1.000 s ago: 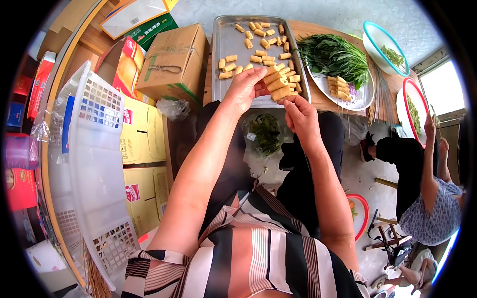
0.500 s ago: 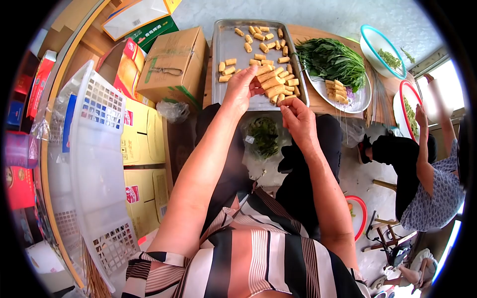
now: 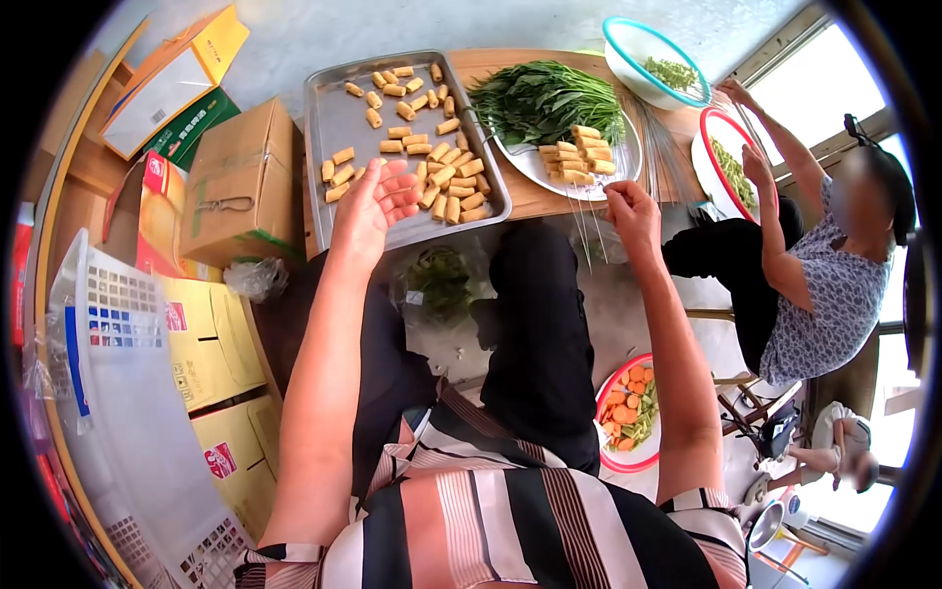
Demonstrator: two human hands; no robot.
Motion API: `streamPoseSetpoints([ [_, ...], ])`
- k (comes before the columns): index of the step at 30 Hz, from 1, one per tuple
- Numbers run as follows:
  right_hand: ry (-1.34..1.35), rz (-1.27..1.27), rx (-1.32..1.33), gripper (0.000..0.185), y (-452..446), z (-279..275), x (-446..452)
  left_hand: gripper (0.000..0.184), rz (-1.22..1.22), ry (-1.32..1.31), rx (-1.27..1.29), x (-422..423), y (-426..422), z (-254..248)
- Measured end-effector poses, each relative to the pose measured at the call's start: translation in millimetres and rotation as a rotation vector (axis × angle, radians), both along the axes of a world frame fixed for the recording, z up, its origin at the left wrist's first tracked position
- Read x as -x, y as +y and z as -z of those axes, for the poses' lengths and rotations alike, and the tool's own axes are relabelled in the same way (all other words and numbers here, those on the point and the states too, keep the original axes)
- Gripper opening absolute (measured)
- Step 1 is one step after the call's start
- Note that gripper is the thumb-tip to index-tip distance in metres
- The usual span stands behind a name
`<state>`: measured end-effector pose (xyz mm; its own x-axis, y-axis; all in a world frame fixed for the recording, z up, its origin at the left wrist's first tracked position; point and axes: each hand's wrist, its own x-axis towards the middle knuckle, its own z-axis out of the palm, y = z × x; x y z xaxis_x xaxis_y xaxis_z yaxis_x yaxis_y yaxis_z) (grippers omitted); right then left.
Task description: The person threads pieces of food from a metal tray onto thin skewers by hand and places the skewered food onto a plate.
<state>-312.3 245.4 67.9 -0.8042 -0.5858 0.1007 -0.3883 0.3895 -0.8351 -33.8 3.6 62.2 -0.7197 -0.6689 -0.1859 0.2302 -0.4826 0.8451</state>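
Observation:
My left hand (image 3: 376, 211) hovers palm-up over the near left part of a metal tray (image 3: 339, 103), its fingers loosely curled and apart, holding nothing. Short golden-brown rolls (image 3: 459, 175) lie in the tray, heaped near its right side and scattered farther back. To the right, a white oval plate (image 3: 628, 157) bears leafy greens (image 3: 545, 103) and a stack of rolls (image 3: 576, 157) with thin skewers (image 3: 586, 231) sticking out toward me. Just off the plate's near right edge, my right hand (image 3: 636, 216) has its fingers pinched together; what they hold, if anything, is hidden.
Loose skewers (image 3: 653, 147) lie right of the plate. Behind them stands a teal-rimmed bowl (image 3: 638, 74). A person (image 3: 824, 260) sits at right by a red-rimmed basin (image 3: 711, 162). A basin of carrot slices (image 3: 628, 412) is on the floor. Cardboard boxes (image 3: 240, 177) and a white crate (image 3: 128, 393) fill the left.
The rolls my left hand held have left it. My right hand has moved right, away from the tray to the plate, where the stack of rolls is larger. The view has swung right.

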Motion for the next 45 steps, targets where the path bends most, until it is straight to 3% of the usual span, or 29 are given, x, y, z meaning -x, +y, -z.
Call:
streamPoseSetpoints([
  [10, 0.178, 0.178, -0.235, 0.019, -15, 90, 87, 0.047, -0.010, -0.078, -0.010, 12, 2, 0],
  [19, 0.145, 0.232, -0.399, 0.023, -19, 100, 75, 0.046, 0.009, -0.096, 0.000, 18, 2, 5],
  [30, 0.161, 0.186, -0.282, 0.023, 39, 90, 48, 0.046, 0.041, -0.079, 0.011, 15, 3, 8],
  [40, -0.136, 0.354, -0.157, 0.017, 100, 127, 77, 0.046, 0.033, -0.118, 0.032, 17, 4, 10],
  [45, -0.098, 0.239, -0.124, 0.019, 99, 136, 86, 0.045, 0.044, -0.131, 0.033, 21, 5, 12],
])
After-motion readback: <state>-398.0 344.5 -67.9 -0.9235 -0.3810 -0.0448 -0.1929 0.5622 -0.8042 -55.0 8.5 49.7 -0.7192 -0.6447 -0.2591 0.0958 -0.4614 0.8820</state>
